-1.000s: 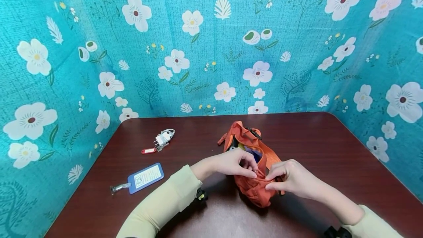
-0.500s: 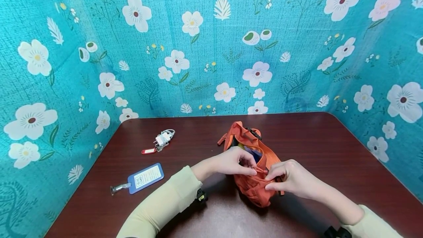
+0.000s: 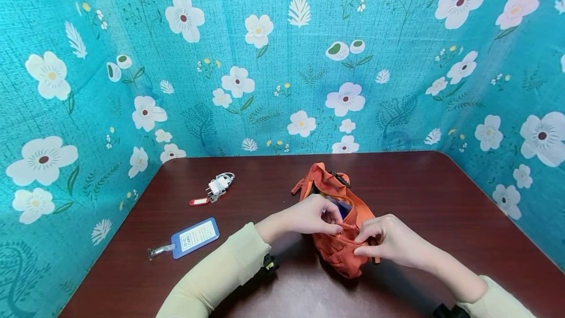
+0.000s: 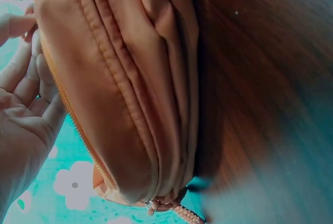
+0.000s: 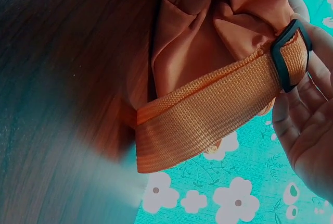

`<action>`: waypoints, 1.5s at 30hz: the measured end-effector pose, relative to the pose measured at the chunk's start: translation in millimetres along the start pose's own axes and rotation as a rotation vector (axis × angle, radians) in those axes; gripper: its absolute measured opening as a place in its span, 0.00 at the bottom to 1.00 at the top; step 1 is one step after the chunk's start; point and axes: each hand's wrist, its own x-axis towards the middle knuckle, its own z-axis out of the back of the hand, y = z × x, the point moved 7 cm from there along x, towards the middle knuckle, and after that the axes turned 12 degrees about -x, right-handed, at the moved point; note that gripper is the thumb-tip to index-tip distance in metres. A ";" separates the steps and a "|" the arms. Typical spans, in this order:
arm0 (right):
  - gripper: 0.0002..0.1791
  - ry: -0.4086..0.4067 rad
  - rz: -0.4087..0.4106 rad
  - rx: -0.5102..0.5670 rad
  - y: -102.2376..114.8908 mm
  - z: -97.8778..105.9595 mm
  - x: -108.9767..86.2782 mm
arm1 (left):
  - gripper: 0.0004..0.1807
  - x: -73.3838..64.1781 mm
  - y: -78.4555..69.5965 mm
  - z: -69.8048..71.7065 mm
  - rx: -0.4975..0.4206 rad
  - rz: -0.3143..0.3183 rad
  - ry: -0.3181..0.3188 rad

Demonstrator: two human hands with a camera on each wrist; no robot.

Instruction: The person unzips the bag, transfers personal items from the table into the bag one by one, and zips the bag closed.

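Observation:
An orange-red waist bag [image 3: 342,256] stands on the dark table, its top zip open on dark and yellowish contents. My left hand [image 3: 313,214] reaches over the opening, thumb and fingers pinching the zip edge. In the left wrist view that hand [image 4: 26,99] is behind the orange zipper [image 4: 70,107]. At the bag's near right end, my right hand [image 3: 390,242] pinches the fabric between thumb and fingers. The right wrist view has the wide orange strap [image 5: 208,109] and its black buckle [image 5: 281,60] beside the right hand [image 5: 309,109]. Some fingertips are hidden by the bag.
To the left lie a white charger [image 3: 218,185] with coiled cable, a red key tag [image 3: 199,201] with keys, and a blue card holder [image 3: 195,238] with a clip. A flowered teal cloth [image 3: 273,87] hangs along the table's back and sides.
Both hands stay at nearly the same spots on the bag. The fabric edge between them shifts slightly, and more of it shows beside the left thumb.

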 end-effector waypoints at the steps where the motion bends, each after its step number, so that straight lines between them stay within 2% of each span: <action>1: 0.04 0.003 -0.004 0.002 0.1 -0.3 -0.2 | 0.02 0.0 -0.3 -0.1 -0.005 0.002 -0.006; 7: 0.03 0.012 -0.023 0.001 0.7 0.0 -1.5 | 0.02 -1.0 0.3 1.2 -0.016 0.007 -0.011; 14: 0.04 0.001 -0.004 0.010 2.9 2.1 -2.0 | 0.02 -1.2 2.4 8.6 -0.007 0.019 -0.031; 27: 0.05 0.010 -0.004 0.026 -1.3 -1.0 -4.0 | 0.02 -0.6 20.1 25.9 0.032 0.063 -0.072; 33: 0.03 0.035 -0.037 0.045 0.7 1.1 -3.4 | 0.02 -0.7 25.9 38.1 0.075 0.074 -0.099; 45: 0.04 0.062 -0.091 0.078 -4.3 -1.2 -5.7 | 0.03 0.9 34.3 52.3 0.114 0.088 -0.134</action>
